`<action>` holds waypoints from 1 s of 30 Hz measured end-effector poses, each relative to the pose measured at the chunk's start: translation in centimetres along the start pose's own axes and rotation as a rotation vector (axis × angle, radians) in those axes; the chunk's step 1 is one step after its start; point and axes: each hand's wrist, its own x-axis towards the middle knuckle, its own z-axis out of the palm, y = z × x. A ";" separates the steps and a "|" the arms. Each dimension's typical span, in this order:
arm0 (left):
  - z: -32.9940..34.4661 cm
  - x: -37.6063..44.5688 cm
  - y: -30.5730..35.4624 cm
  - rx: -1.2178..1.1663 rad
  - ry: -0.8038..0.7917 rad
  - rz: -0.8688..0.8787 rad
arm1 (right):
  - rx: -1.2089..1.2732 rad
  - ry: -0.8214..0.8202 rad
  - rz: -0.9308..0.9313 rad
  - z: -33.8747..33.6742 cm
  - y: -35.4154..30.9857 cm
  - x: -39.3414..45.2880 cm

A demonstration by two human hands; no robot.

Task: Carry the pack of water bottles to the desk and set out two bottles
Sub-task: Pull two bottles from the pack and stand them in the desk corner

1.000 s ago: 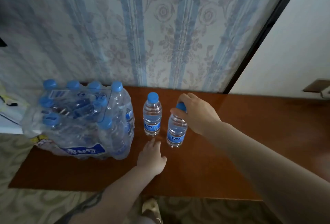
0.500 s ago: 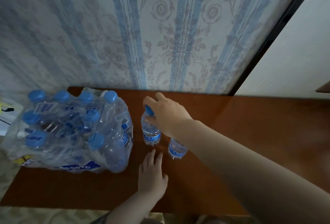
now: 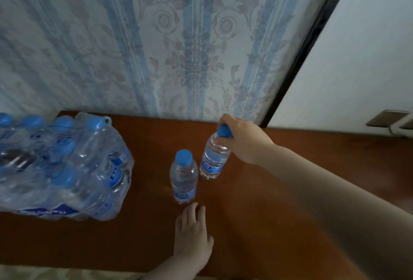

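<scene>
On the far side of the brown desk (image 3: 279, 201), close to the wallpapered wall (image 3: 178, 45), the right hand (image 3: 242, 137) grips the far bottle (image 3: 213, 160) from above, fingers closed round its blue cap (image 3: 224, 131) and neck. That bottle leans a little, its top tipped toward the hand and its base at or just above the wood; whether it fully rests there cannot be told. The left hand (image 3: 193, 238) lies flat on the desk, fingers together and stretched forward, holding nothing, its tips just short of the foot of the near bottle (image 3: 183, 179).

The near bottle stands upright and free, its long axis vertical, directly ahead of the left hand and down-left of the right one. The two bottles sit just beside each other with a narrow gap between them. The left hand is clearly the nearer to the near bottle, while the right already has the far one. Judging from this, the setting-out is almost done: the held bottle needs only to be stood straight and let go.

The pack of water bottles (image 3: 62, 168) sits at the desk's left end, well apart from both hands, its shrink-wrap wrinkled over rows of blue caps. Each bottle carries a blue label with white marks, and the wrap bears a blue band of print along its lower edge, but none of the writing is sharp enough to read.
</scene>
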 end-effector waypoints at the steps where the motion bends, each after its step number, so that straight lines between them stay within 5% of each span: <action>1: 0.2 0.4 1.2 -0.011 0.000 0.016 | -0.011 0.000 0.020 -0.5 1.6 -0.5; 11: 2.3 5.3 11.0 -0.003 -0.178 0.064 | -0.020 0.079 0.159 -5.8 14.7 -3.2; 30: 4.3 9.3 14.4 -0.052 -0.038 -0.068 | -0.053 0.133 0.137 -9.7 21.9 7.6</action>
